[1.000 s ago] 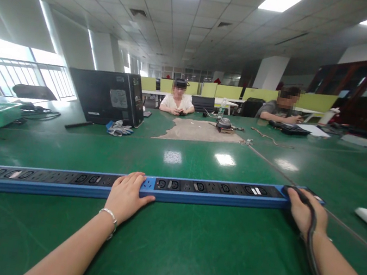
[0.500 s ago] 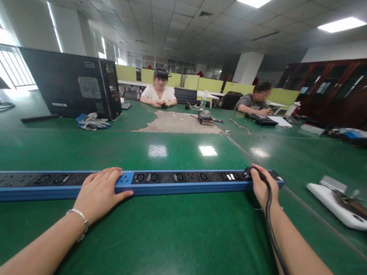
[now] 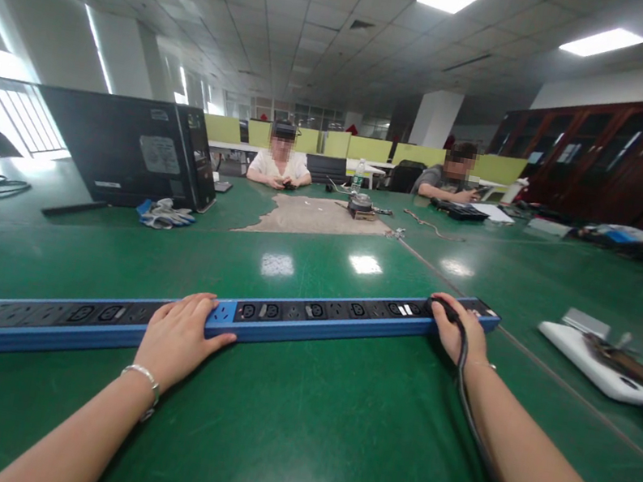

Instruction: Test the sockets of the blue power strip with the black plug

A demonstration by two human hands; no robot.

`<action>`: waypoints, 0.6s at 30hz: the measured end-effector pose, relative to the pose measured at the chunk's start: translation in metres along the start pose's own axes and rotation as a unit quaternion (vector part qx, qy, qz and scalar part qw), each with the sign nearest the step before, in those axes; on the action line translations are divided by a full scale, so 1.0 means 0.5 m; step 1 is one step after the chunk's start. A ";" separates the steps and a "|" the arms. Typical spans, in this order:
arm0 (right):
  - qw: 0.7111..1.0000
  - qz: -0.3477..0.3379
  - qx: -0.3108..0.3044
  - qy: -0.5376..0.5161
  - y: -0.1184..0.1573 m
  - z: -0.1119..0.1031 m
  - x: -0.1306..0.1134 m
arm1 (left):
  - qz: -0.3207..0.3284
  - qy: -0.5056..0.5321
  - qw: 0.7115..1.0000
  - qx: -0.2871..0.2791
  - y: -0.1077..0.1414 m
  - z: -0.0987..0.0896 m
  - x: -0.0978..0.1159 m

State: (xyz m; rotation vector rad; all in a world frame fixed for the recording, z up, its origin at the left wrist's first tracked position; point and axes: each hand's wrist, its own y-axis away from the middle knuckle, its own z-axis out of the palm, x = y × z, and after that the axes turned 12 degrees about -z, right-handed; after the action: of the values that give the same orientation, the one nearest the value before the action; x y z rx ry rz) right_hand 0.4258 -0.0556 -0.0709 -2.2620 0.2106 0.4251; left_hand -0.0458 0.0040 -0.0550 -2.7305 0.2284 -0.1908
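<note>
A long blue-and-black power strip (image 3: 282,331) with rows of sockets lies slantwise across the green table (image 3: 289,433). My left hand (image 3: 180,339) is wrapped over it beside the blue socket, thumb along the near side. Near the strip's right end, my right hand (image 3: 460,330) grips a black plug (image 3: 444,309) against the top face. From the plug a black cable (image 3: 478,432) runs down along my right forearm. My fingers partly hide the plug, so I cannot tell how deep it sits in a socket.
A black computer case (image 3: 132,152) stands at the left, with work gloves (image 3: 166,213) beside it. To the right lies a white device (image 3: 593,365). A small round metal part (image 3: 359,205) sits further back. Two people (image 3: 279,168) sit across the table.
My right hand has turned and pressed down over the plug, which now sits lower against the strip. The cable has shifted with it. My left hand keeps its hold.
</note>
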 end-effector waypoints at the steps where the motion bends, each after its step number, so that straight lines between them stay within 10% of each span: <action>1: 1.000 0.002 0.003 0.002 0.001 0.004 0.002 | 0.001 -0.001 1.000 0.001 0.000 0.000 0.000; 18: 0.998 0.033 0.023 0.039 0.000 0.026 0.002 | 0.003 0.030 1.000 0.008 0.002 0.000 0.003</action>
State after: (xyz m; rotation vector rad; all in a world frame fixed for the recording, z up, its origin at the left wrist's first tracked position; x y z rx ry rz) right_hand 0.4238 -0.0461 -0.0794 -2.2329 0.3332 0.3632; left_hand -0.0446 0.0029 -0.0551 -2.7102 0.2500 -0.2729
